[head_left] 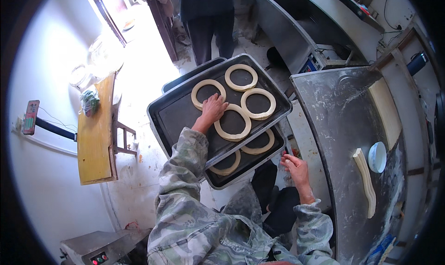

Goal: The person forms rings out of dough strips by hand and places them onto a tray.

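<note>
A dark rectangular baking tray [171, 112] holds several pale dough rings. My left hand [213, 110] reaches over it, its bent fingers gripping the lower right edge of the left dough ring [199, 87]. Close by that hand lies the nearest dough ring [247, 126]. Two more, a dough ring [253, 76] and another dough ring [272, 108], sit farther right. Underneath, a second tray [273, 156] carries more rings, partly hidden. To the right of the trays my right hand [296, 172] hangs in the air, fingers loosely bent and apart, with nothing visible in them.
On the right, a floury metal worktable [333, 126] bears a long dough strip [366, 186], a pale bowl [377, 157] and a flat dough slab [387, 112]. A wooden bench [95, 140] stands left. A person [208, 28] stands beyond the trays, beside a metal cabinet [296, 28].
</note>
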Demonstrator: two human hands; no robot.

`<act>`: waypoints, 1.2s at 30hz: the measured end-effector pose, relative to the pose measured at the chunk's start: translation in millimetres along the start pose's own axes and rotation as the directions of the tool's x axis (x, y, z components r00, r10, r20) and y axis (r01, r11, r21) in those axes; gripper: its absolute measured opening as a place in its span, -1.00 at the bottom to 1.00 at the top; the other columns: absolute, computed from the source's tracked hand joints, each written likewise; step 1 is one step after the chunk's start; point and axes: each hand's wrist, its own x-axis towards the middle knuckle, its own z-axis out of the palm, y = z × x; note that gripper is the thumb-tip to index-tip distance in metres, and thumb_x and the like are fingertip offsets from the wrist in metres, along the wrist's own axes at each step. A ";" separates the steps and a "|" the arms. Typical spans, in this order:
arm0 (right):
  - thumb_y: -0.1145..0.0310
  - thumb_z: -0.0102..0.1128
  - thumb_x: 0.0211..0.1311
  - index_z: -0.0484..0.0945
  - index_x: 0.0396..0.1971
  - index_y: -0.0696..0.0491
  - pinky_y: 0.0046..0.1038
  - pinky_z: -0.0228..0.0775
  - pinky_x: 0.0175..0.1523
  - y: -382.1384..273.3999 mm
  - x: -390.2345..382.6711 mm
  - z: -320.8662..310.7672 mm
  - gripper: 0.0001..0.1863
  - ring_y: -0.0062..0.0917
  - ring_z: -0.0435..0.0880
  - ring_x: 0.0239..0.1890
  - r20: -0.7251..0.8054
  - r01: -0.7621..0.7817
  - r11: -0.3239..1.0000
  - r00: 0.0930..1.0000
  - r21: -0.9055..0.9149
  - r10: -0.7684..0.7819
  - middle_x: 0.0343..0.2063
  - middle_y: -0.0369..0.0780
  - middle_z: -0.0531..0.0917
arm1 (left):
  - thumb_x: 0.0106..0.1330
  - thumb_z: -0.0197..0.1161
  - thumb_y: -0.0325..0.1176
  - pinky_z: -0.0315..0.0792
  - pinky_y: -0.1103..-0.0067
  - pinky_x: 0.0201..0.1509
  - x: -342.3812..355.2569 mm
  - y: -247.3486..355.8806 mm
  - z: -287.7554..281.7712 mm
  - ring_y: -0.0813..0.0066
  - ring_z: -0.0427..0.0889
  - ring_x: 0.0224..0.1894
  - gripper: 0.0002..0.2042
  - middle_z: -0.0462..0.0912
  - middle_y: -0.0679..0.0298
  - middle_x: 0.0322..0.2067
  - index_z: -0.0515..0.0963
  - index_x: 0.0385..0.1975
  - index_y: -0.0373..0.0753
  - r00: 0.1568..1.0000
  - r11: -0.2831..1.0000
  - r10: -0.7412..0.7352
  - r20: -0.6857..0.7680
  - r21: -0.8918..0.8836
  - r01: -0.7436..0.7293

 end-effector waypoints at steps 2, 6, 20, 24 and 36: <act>0.42 0.13 0.40 0.64 0.05 0.23 -0.57 0.55 -0.16 -3.8 -11.8 -3.0 -0.68 -0.53 0.78 -0.11 -0.003 0.026 1.000 1.000 -0.015 -0.026 -0.15 -0.19 0.77 | 0.43 0.11 0.04 0.38 0.02 0.19 14.4 2.1 -3.0 -0.04 0.49 0.22 -0.53 0.52 -0.02 0.13 0.52 0.02 -0.29 0.997 0.996 -0.078 0.004 -0.043 0.078; 0.44 0.14 0.39 0.64 0.04 0.23 -0.57 0.55 -0.16 11.6 -43.9 -22.9 -0.69 -0.55 0.77 -0.11 -0.046 -0.003 1.000 0.999 0.027 0.004 -0.15 -0.19 0.77 | 0.40 0.15 0.04 0.39 0.06 0.23 28.2 23.0 0.1 -0.07 0.48 0.24 -0.48 0.53 -0.04 0.14 0.51 0.13 -0.29 0.994 0.985 -0.083 0.076 -0.144 0.094; 0.37 0.17 0.28 0.63 0.03 0.19 -0.33 0.55 -0.04 29.5 -185.2 -235.9 -0.64 -0.19 0.76 -0.20 -0.584 0.162 0.889 0.701 -0.429 -0.409 -0.25 -0.03 0.77 | 0.26 0.35 -0.36 0.47 0.33 0.25 -71.6 459.7 -25.9 0.01 0.57 0.17 -0.57 0.57 0.03 0.17 0.54 0.13 -0.27 0.585 0.501 0.805 -0.101 -0.412 -0.761; 0.39 0.16 0.25 0.60 0.04 0.17 -0.18 0.54 0.00 65.8 -198.9 -319.7 -0.63 -0.06 0.69 -0.12 -0.642 -0.075 0.730 0.542 -0.679 -0.542 -0.15 -0.06 0.73 | 0.27 0.23 -0.38 0.47 0.21 0.19 -96.0 573.8 30.7 0.06 0.54 0.20 -0.63 0.54 0.06 0.18 0.55 0.09 -0.27 0.398 0.378 0.917 -0.030 -0.253 -0.891; 0.49 0.04 0.23 0.60 -0.14 0.09 -0.15 0.53 0.01 107.0 -215.1 -387.8 -0.76 -0.17 0.62 0.02 -0.590 -0.391 0.461 0.668 -0.797 -0.453 -0.14 -0.08 0.64 | 0.22 0.18 -0.42 0.43 0.17 -0.02 -125.8 610.8 81.1 0.07 0.53 0.06 -0.78 0.53 0.05 -0.08 0.63 -0.15 -0.26 0.383 0.381 0.923 0.036 0.044 -0.924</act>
